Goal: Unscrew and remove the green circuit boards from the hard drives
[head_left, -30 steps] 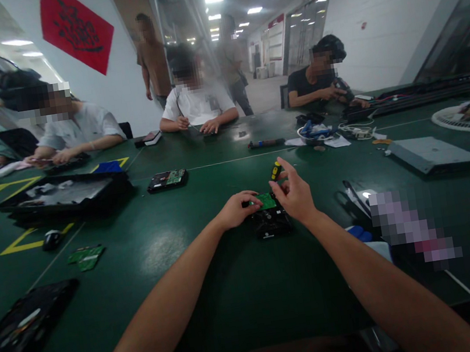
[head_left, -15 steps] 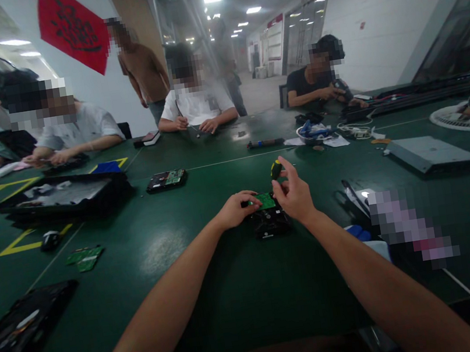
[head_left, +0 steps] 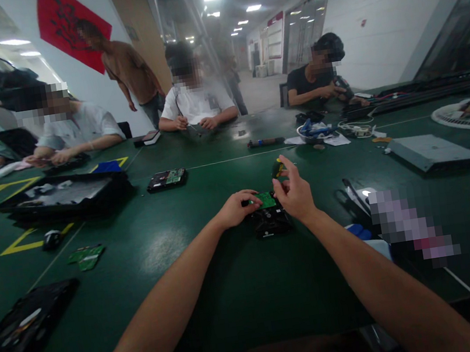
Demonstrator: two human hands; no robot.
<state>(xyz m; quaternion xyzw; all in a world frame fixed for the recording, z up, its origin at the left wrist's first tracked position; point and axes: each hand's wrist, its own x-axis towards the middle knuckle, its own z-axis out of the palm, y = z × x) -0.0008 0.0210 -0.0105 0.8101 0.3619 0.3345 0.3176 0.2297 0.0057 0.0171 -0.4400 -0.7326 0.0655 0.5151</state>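
Note:
A hard drive (head_left: 270,221) with a black casing and a green circuit board (head_left: 267,199) lies on the dark green table in front of me. My left hand (head_left: 240,207) grips the drive at its left edge, fingertips over the board. In my right hand (head_left: 294,193) is a screwdriver (head_left: 277,168) with a yellow and black handle, held between thumb and fingers above the drive's right side. Its tip is hidden behind the hand.
Another hard drive (head_left: 167,179) lies farther left, near a black tray (head_left: 62,204). Loose green circuit boards (head_left: 87,257) and a mouse (head_left: 52,239) are at left. A grey metal box (head_left: 434,152) stands at right. Several people sit across the table.
Both my hands stay almost in place, the screwdriver handle tilting slightly. Behind the table, the standing person in brown has moved left and leans over.

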